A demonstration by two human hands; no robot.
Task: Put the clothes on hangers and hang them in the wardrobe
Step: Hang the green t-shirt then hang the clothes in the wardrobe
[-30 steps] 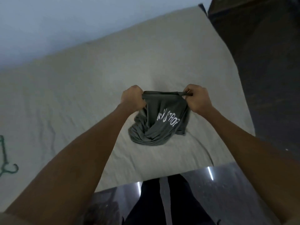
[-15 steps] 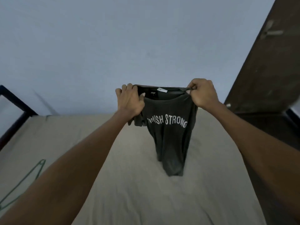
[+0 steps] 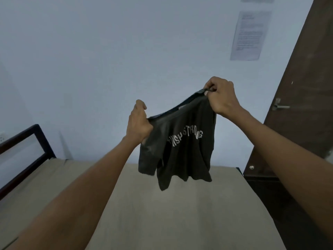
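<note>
left hand (image 3: 138, 123) and right hand (image 3: 220, 98) are pinching the t-shirt (image 3: 182, 150) at its shoulders | it is hanging in the air over the bed's (image 3: 162, 222) far edge | shoulder line is tilting, right end higher | no hanger is showing

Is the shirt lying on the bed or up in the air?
Up in the air. The left hand and right hand grip the dark T-shirt above the bed.

A pale blue wall (image 3: 108, 60) fills the view from nine to one o'clock, a printed paper notice (image 3: 249, 36) stuck on it at one. A beige bed (image 3: 180, 222) spreads below, its dark frame (image 3: 27, 141) at nine; a brown door (image 3: 306, 105) with a metal handle (image 3: 280, 105) stands at three
</note>
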